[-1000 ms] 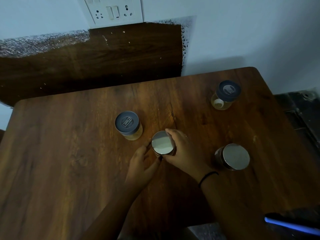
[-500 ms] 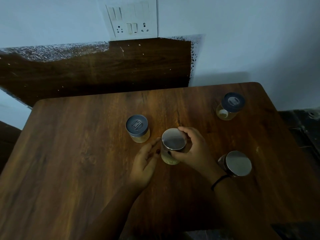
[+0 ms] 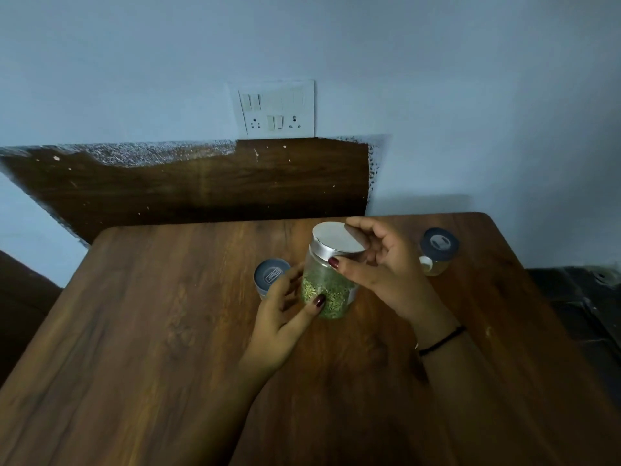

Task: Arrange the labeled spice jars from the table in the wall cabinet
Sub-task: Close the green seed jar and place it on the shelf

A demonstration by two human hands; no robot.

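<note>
A clear jar with a silver lid (image 3: 331,280), half full of green spice, is lifted off the wooden table (image 3: 151,331) and tilted. My right hand (image 3: 379,274) grips its lid from the right, thumb on the rim. My left hand (image 3: 285,311) holds the lower body from the left, thumb across the glass. A dark-lidded jar (image 3: 270,275) stands on the table just behind my left hand. Another dark-lidded jar (image 3: 437,250) stands near the far right corner. The second silver-lidded jar is hidden behind my right forearm.
The table's far edge meets a dark wood panel (image 3: 201,186) on a pale blue wall. A white switch and socket plate (image 3: 277,109) sits above the panel. A dark surface (image 3: 578,297) lies beyond the table's right edge. No cabinet is in view.
The silver-lidded jar has risen off the table and tilted, with both hands now around it. My view has tipped upward, showing more wall.
</note>
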